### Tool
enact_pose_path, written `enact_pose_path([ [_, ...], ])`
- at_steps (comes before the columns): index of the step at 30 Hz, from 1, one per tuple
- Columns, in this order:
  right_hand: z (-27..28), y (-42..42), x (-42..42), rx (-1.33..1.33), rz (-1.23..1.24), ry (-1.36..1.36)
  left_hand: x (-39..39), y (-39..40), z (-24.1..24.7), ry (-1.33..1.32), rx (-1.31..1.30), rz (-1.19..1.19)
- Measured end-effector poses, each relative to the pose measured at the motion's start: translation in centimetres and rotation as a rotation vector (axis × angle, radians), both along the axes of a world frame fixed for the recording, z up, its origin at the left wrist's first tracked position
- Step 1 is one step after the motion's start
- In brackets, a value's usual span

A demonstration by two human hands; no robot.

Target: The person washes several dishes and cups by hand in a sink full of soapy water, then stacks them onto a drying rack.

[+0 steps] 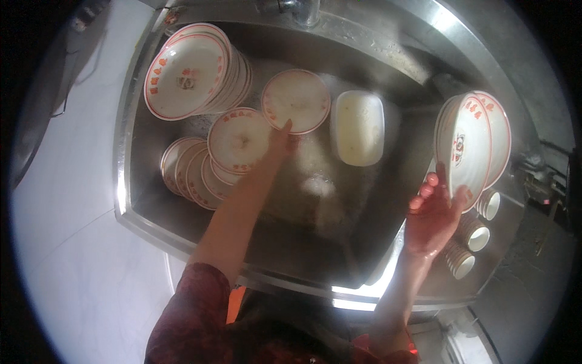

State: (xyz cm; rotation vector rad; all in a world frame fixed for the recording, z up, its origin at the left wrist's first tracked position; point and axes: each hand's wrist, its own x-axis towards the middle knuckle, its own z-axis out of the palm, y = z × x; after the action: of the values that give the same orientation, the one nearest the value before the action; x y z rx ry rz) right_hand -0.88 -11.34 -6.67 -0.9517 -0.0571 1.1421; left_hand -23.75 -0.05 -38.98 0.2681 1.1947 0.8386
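My left hand (286, 139) reaches into the stainless steel sink (291, 255) and grips the near rim of a round white plate (298, 100) with red trim, its thumb over the edge. My right hand (434, 218) holds a tilted white plate (470, 152) by its lower rim at the sink's right side. That plate stands beside a stack of similar plates (499, 145), partly hidden behind it. A translucent plastic container (360, 127) with cloudy yellowish liquid sits right of the left hand's plate. Another plate (238, 141) rests left of my left forearm, partly covered by it.
A tall stack of larger plates (186, 77) leans at the sink's back left. Overlapping smaller plates (195, 177) lie below it. Stacked white cups (478, 239) lie sideways on the right drainboard. A metal faucet (307, 11) stands at the back edge.
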Motion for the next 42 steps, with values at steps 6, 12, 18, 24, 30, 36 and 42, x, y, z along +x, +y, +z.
enact_pose_path([
  [6, -14.8, -2.6, -7.6, -0.221, 0.823, -0.843, -3.5, -1.0, -0.2, 0.253, 0.027, 0.095],
  [12, -32.4, -10.2, -11.5, -0.448, 0.715, -1.422, -7.1, -3.7, 5.4, 1.026, 0.665, -0.567],
  [18, -31.9, -3.8, -10.0, -0.755, 1.047, -1.251, -8.1, -8.5, 9.0, 0.608, 0.613, -0.734],
  [24, -30.9, -0.9, -13.6, -0.373, 0.357, -0.831, -4.4, -9.3, 11.6, 0.331, 0.408, -0.759],
  [30, -25.4, -4.1, -14.7, -0.011, 0.745, -1.124, -5.3, -8.6, 11.9, 0.300, 0.021, -0.724],
  [36, -25.7, 0.5, -12.6, -0.739, 0.270, -0.123, -4.3, -11.5, 13.7, 0.067, -0.162, -0.798],
  [42, -27.9, -2.0, -14.7, 0.017, 0.612, -0.741, -4.0, -9.8, 12.0, 0.052, -0.317, -0.859],
])
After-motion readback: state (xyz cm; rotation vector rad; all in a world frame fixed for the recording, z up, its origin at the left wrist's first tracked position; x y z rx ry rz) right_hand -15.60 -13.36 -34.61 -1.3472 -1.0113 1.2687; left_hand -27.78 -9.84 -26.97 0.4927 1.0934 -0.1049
